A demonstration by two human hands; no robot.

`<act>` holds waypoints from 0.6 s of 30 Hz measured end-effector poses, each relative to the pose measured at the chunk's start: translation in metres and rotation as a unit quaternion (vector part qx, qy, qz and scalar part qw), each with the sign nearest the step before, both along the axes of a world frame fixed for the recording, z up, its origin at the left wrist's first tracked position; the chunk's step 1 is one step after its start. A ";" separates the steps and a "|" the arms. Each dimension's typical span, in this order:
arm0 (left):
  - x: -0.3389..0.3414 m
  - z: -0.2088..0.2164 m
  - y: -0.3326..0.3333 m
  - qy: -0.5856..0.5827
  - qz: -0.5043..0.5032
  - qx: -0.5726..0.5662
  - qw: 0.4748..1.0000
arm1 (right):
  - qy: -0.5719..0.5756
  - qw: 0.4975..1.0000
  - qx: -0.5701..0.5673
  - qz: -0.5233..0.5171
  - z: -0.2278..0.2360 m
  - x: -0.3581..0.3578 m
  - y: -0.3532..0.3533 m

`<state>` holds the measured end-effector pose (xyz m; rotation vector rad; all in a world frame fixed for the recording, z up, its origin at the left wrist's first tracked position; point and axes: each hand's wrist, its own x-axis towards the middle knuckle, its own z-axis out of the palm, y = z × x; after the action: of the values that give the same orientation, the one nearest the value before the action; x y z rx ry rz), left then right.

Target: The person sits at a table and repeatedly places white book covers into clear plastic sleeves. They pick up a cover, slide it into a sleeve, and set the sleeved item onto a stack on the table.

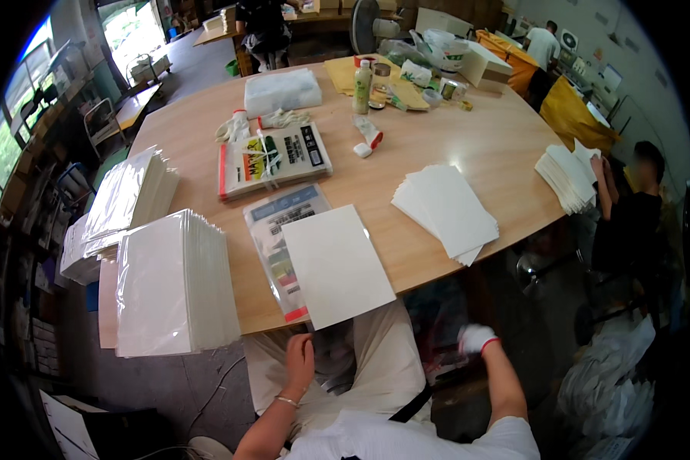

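My left hand (300,356), bare with a bracelet at the wrist, hovers over my lap just below the table edge. Its fingers are loosely bent, and I see nothing in them. My right hand (477,339), in a white glove with a red cuff, hangs out to the right, lower than the tabletop; its fingers are blurred. In front of me a blank white sheet (339,264) lies partly over a printed clear plastic bag (272,245), its near corner reaching past the table edge. To the right rests a fanned stack of white sheets (446,211).
Tall stacks of plastic-wrapped white sheets (172,284) stand at the left. Behind the sheet lie a pile of printed bags (276,157) and white gloves (284,119). A bottle (362,88) and jar (379,84) stand farther back. A co-worker (629,207) handles white sheets (567,176) at right.
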<state>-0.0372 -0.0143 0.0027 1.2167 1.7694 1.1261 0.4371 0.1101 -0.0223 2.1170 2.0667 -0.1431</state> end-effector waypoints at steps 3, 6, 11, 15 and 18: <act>-0.005 0.027 -0.004 0.363 -0.016 0.128 0.923 | 0.123 0.970 -0.126 0.165 0.024 -0.076 -0.024; 0.001 0.048 0.023 0.446 -0.059 0.193 0.872 | 0.377 0.890 0.145 0.214 0.058 -0.157 -0.004; -0.018 0.051 0.044 0.376 -0.191 0.248 0.872 | 0.448 0.799 0.101 0.388 0.090 -0.189 0.037; -0.018 0.045 0.044 0.293 -0.162 0.094 0.938 | 0.413 0.858 0.043 0.303 0.094 -0.192 0.038; -0.015 0.034 0.045 0.149 -0.062 -0.060 0.985 | 0.301 0.924 0.108 0.212 0.092 -0.214 0.033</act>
<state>-0.0525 0.0305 0.0369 1.4586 1.9178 0.7845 0.2233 0.1431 0.0700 1.8165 2.9675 -0.5915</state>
